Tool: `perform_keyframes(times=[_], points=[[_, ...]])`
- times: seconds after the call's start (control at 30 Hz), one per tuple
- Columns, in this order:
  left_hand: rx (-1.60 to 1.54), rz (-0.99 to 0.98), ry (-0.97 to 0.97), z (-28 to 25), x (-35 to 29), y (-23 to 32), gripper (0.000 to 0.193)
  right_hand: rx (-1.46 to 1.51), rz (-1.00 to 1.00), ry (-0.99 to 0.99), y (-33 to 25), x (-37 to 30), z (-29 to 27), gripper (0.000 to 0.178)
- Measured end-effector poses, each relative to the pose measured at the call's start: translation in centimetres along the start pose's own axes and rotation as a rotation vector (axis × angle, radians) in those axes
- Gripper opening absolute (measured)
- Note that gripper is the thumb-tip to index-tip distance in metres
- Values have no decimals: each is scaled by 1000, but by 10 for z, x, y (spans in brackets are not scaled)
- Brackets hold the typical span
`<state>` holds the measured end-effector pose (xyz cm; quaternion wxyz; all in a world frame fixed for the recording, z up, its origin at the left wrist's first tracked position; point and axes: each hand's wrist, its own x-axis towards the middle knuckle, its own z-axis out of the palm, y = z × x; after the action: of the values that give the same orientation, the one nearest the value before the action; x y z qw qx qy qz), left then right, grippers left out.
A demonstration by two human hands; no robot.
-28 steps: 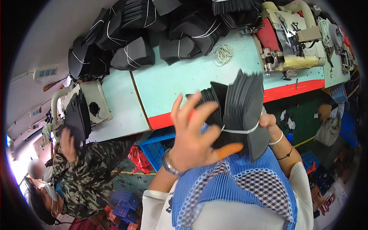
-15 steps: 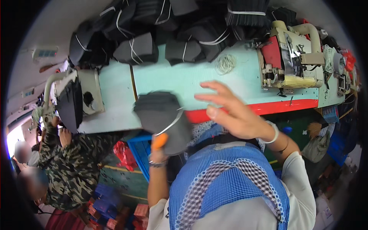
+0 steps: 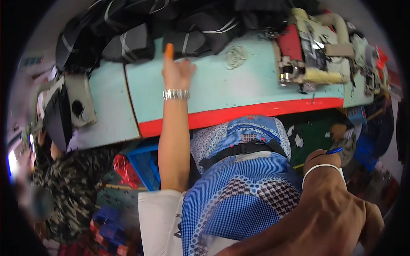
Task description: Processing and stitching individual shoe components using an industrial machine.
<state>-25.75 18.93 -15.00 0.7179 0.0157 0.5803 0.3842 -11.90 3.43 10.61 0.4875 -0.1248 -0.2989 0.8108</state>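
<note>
My left hand (image 3: 177,73) reaches across the pale green table (image 3: 239,91), resting palm down with its fingers apart and nothing in it. An orange cap (image 3: 169,50) covers its index finger, which touches the pile of black fabric bundles (image 3: 188,42) tied with white bands along the far edge. A metal watch (image 3: 176,94) is on that wrist. My right hand (image 3: 321,158) hangs low at my right side, with a white band (image 3: 321,169) on its wrist. A thin blue thing (image 3: 335,150) shows at its fingers, which are mostly hidden.
A sewing machine (image 3: 311,57) stands at the table's right end, with a coil of white bands (image 3: 235,56) beside it. Under the table are a blue crate (image 3: 147,166) and a red bag (image 3: 125,170). At left, another person in camouflage clothing (image 3: 68,187) holds a black stack (image 3: 57,119).
The black bundle that my hands held has gone to the pile on the table. My left hand now lies there empty, and my right hand has dropped to my side.
</note>
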Motion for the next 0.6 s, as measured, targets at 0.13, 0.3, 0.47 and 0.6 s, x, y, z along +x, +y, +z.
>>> perform_keyframes(times=[0.13, 0.3, 0.47, 0.6], points=[[22, 212, 111, 29, 42, 3, 37, -65, -251, 179, 3, -45, -5, 66], [118, 248, -195, -40, -12, 1, 31, -514, -109, 501, 5, -103, -43, 36], [158, 302, -410, -110, -140, -27, 28, 95, -229, 92, -34, -69, 4, 41], [-187, -13, -700, -138, -214, -87, 40, 247, -145, -97, -16, -89, 9, 37]])
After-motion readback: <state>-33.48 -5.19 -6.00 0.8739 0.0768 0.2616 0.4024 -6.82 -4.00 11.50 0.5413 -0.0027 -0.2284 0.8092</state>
